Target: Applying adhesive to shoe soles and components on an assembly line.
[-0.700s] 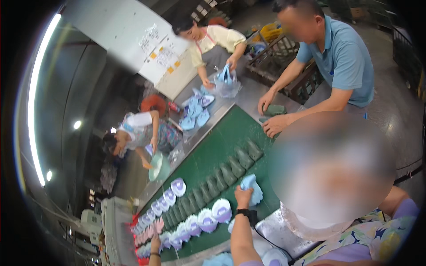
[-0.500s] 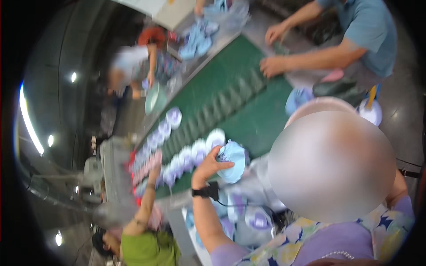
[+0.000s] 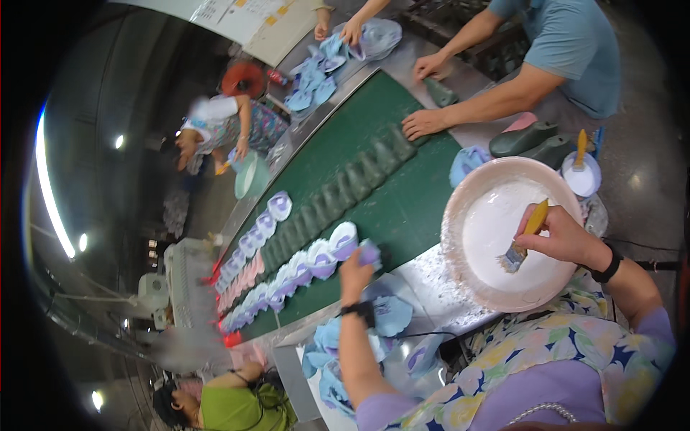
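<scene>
My left hand [image 3: 353, 279] is at the near edge of the green belt [image 3: 392, 215], its fingers closed on a light purple and blue fabric shoe upper [image 3: 369, 253]. The fingers are slightly smeared by motion. Just beyond it runs a row of white-lined purple uppers [image 3: 321, 258]. My right hand [image 3: 559, 233] grips a paintbrush with a yellow handle [image 3: 535, 217], bristles pointing down over a large pinkish basin [image 3: 454, 215]. White liquid [image 3: 489, 233] lies in the basin, and the bristles look whitened.
Dark green shoe lasts [image 3: 338, 190] line the belt's middle. Light blue uppers [image 3: 392, 316] are heaped by my left forearm. Across the belt a co-worker in blue [image 3: 586, 61] handles lasts; another in green [image 3: 241, 402] sits at left. A small white pot [image 3: 582, 179] with a brush stands beyond the basin.
The upper in my left hand has turned and shows less of its light blue face. The green-clad co-worker's arm has drawn back from the belt. My right hand and the basin, blurred out before, now show.
</scene>
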A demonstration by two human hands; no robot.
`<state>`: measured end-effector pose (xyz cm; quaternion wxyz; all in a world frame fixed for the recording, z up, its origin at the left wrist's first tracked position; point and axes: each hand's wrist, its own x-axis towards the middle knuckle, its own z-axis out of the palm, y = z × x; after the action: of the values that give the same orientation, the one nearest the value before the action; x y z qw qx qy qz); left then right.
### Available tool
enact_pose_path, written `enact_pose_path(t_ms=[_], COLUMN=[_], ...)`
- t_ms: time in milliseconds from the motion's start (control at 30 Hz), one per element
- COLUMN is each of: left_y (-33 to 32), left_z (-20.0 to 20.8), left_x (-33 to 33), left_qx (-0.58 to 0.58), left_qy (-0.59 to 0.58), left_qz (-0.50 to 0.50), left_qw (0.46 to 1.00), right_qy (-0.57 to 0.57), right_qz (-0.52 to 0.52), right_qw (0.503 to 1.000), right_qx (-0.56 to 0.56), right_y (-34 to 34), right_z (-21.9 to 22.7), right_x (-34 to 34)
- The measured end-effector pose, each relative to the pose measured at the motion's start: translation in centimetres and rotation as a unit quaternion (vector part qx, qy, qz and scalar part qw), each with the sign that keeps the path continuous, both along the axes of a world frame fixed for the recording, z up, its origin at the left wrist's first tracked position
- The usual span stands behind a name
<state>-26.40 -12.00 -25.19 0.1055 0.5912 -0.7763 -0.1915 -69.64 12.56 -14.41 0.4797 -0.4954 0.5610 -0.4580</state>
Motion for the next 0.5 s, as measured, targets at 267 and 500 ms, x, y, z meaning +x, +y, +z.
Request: enact_pose_path(t_ms=[267, 500], left_y=[4.4, -5.2], left_z=[13.3, 4.1], left_x=[8.1, -13.2], left_qx=[0.083, 0.203], left_qy=[-0.305, 0.018], left_qz=[-0.152, -0.107], left_qw=[0.937, 0.973], right_qy=[-0.021, 0.047], right_qz=[-0.003, -0.012], right_qw=[1.000, 0.999], right_qx=[-0.023, 0.006], right_y=[-1.5, -0.7], right_z=[-1.2, -0.6], right_x=[-1.5, -1.6])
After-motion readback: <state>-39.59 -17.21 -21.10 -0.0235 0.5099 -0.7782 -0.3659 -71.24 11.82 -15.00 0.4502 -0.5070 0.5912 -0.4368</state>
